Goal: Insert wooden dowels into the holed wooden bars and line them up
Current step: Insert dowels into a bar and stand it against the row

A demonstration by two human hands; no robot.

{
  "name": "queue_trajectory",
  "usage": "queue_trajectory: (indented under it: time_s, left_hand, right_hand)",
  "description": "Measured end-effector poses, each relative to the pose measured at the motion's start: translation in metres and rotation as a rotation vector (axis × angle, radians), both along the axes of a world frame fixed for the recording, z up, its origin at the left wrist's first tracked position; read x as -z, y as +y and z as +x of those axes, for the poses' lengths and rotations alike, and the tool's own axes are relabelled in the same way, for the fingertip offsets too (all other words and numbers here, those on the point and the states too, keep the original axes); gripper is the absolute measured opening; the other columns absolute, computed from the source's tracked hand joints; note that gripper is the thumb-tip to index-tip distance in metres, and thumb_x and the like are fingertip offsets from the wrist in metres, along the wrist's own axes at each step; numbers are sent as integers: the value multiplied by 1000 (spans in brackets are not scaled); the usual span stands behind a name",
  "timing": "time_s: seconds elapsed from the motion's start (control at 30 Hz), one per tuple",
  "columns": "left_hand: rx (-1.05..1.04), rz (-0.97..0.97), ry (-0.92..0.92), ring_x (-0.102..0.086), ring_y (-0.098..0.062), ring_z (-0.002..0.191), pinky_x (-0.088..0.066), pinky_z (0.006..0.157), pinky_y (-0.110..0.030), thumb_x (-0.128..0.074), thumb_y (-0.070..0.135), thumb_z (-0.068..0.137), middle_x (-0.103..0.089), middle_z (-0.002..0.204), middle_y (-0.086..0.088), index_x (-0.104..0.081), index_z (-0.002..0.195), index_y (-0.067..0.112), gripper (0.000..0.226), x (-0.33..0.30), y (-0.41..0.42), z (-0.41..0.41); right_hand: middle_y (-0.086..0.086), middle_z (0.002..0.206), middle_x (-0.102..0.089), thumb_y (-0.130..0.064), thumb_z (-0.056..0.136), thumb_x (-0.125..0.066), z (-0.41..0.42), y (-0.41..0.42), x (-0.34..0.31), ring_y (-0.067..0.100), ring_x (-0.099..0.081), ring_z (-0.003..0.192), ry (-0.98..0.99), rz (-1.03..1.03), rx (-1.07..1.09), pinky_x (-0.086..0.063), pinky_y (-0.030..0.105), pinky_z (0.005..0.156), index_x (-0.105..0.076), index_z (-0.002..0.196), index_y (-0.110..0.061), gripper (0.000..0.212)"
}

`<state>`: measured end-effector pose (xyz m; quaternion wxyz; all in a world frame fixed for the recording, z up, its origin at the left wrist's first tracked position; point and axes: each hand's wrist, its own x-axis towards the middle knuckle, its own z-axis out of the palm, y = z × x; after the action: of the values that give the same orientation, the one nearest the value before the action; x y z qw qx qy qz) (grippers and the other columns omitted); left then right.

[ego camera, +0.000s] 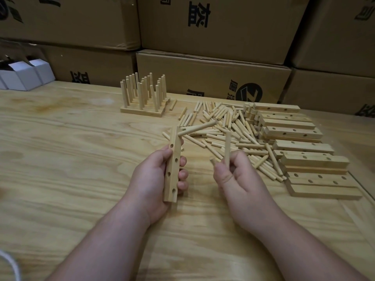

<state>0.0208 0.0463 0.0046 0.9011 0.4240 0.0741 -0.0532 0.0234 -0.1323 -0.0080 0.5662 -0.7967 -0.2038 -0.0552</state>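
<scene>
Left hand [160,179] is gripping one holed bar [172,165] upright, thumb on one side and curled fingers on the other, so the row of holes is facing the person and each hole is easy to reach. One dowel [195,128] is already sitting in the top hole and is sticking out toward 2 o'clock. Right hand [233,175] is pinching a second dowel [227,149] near its lower end, pointing up, and a short end of another piece is showing at the knuckles; I judge it is being readied for the next free hole.

Loose dowels [233,126] are lying in a heap at 1 o'clock, within reach of the right hand, and empty bars [294,145] are stacked just beside them at 2 o'clock. Finished bars with standing dowels [144,96] are lined up at 12 o'clock, out of the working space.

Cardboard boxes [213,76] behind are carrying black Chinese characters, upside down or cut off, and a round logo; I cannot read them surely.
</scene>
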Motion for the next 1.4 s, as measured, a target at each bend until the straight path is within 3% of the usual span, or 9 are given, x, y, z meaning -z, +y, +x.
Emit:
queue_trajectory:
  time_s: [0.13,0.23,0.37,0.47,0.67,1.07,1.2,1.3,1.4]
  left_hand:
    - [-24,0,2,-42,-15,54,-32,43,-23,-39,24,101,-51,70,-3,-57,137,11,42,1,0,1]
    - [-35,9,8,-44,-16,53,-33,42,-24,-41,23,101,-51,71,-4,-52,141,9,44,1,-1,2]
    - [-61,23,13,-47,-17,56,-35,45,-25,-43,21,101,-53,73,-5,-53,141,14,42,2,-2,2]
    - [-76,72,-1,-49,-17,58,-38,46,-26,-45,19,102,-54,80,-7,-57,139,16,39,2,-4,2]
    - [-59,128,-25,-50,-17,61,-40,48,-28,-46,19,103,-56,85,-8,-54,142,15,40,3,-6,0]
    - [-76,311,-89,-48,-13,62,-40,50,-28,-48,21,104,-53,87,-8,-58,141,24,38,7,-8,-1]
    - [-85,345,-101,-50,-12,62,-41,49,-28,-51,23,104,-55,84,-5,-59,140,27,37,11,-8,-1]
    - [-93,369,-95,-50,-11,60,-42,48,-27,-50,25,104,-55,82,-5,-60,139,24,36,13,-8,1]
    - [-96,348,-82,-49,-11,59,-40,46,-26,-48,23,105,-54,82,-6,-58,139,20,36,12,-8,2]
  right_hand:
    - [-7,68,-57,-41,93,-56,-1,-3,-4,7,-50,62,-61,-93,-18,-41,21,57,-68,96,-35,14]
    - [-15,71,-62,-38,96,-50,-2,-2,-3,3,-56,67,-20,-61,-38,-42,17,61,-69,104,-38,20]
    - [-14,66,-57,-36,96,-54,-2,-1,1,7,-48,58,46,-13,-32,-41,22,55,-57,96,-42,7]
    - [-10,77,-67,-28,98,-60,-3,-1,-1,18,-56,63,-9,-75,14,-45,26,56,-60,96,-40,12]
    - [-14,74,-65,-29,96,-62,-3,-3,0,-1,-48,52,-63,-120,60,-39,13,48,-63,92,-38,10]
    - [-14,59,-58,-28,98,-60,0,-7,-1,1,-50,54,-60,-104,78,-40,16,51,-68,85,-31,16]
    - [-11,66,-59,-43,92,-60,-1,-4,-2,-1,-49,56,-81,-114,54,-40,16,52,-61,87,-32,12]
    - [-18,83,-65,-54,73,-74,-3,-1,-1,-3,-57,61,-36,-128,9,-45,13,55,-56,94,-37,32]
    - [-20,84,-66,-33,82,-78,-1,-1,2,2,-62,70,-164,-252,74,-44,12,58,-59,94,-40,23]
